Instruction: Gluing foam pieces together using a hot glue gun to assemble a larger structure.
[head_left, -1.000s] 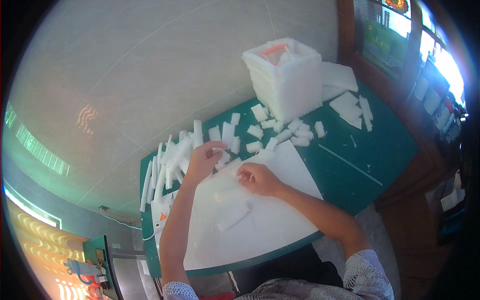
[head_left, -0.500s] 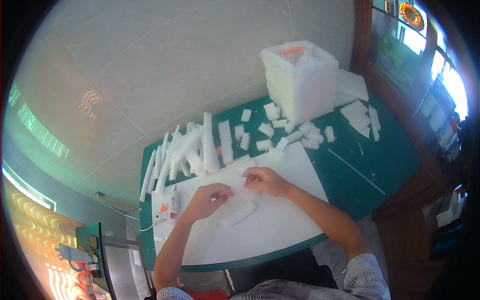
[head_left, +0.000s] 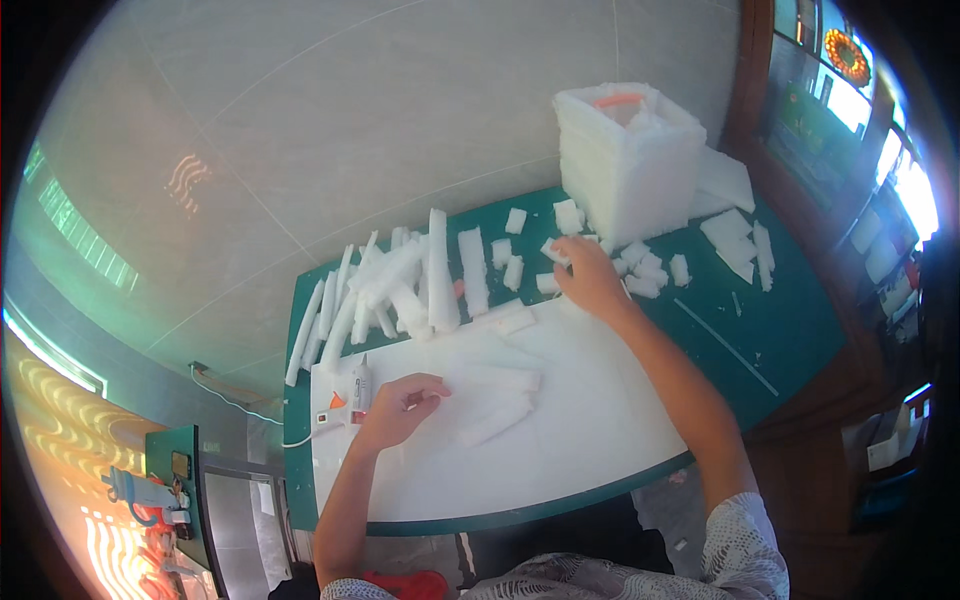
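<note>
Right hand (head_left: pixel 586 277) moved to small white foam blocks (head_left: pixel 680 269), flat white board's (head_left: pixel 590 430) one o'clock; work shifts there, grip unclear. Left hand (head_left: pixel 403 408), nine o'clock: narrowly curled, contents unclear.

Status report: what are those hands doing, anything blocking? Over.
Left hand curled over flat white board, grip unclear. Right hand at small white foam chunks, hold unclear. Tall white foam box close behind, seemingly not blocking.
</note>
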